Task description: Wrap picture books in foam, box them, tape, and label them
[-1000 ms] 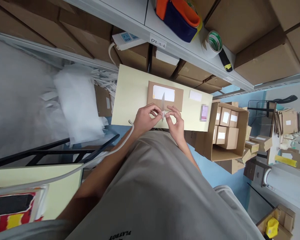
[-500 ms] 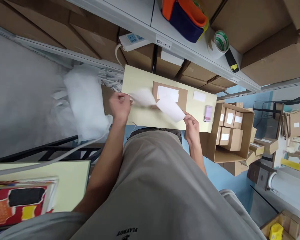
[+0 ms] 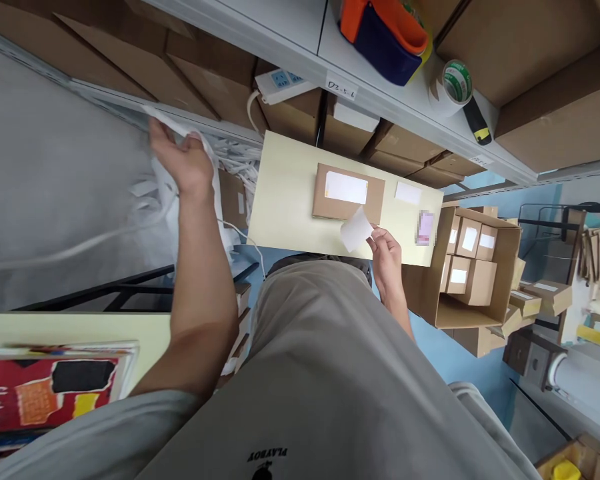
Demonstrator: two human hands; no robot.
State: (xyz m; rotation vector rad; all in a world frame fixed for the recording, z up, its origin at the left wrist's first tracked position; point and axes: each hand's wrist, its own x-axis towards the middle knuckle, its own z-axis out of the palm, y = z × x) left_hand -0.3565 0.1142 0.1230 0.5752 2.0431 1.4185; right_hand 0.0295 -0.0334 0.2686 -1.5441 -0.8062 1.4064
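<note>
My right hand (image 3: 387, 248) pinches a small white label (image 3: 357, 229) just above the near edge of the pale yellow table (image 3: 285, 200). A flat brown parcel (image 3: 347, 193) with a white label on top lies on that table, just beyond the held label. My left hand (image 3: 183, 157) is stretched far out to the left, over a heap of white paper strips (image 3: 233, 157) and white plastic wrap (image 3: 165, 193). Its fingers are closed round a white strip of backing paper.
A loose white label (image 3: 409, 193) and a pink card (image 3: 425, 227) lie on the table's right part. An open carton of small boxes (image 3: 473, 263) stands to the right. Above are shelves with cartons, a power strip (image 3: 285, 81), tape roll (image 3: 455, 81) and an orange-blue bag (image 3: 387, 30).
Both hands were together peeling a label at the parcel. The left hand has swung far left with the backing strip; the right hand keeps the label near the parcel.
</note>
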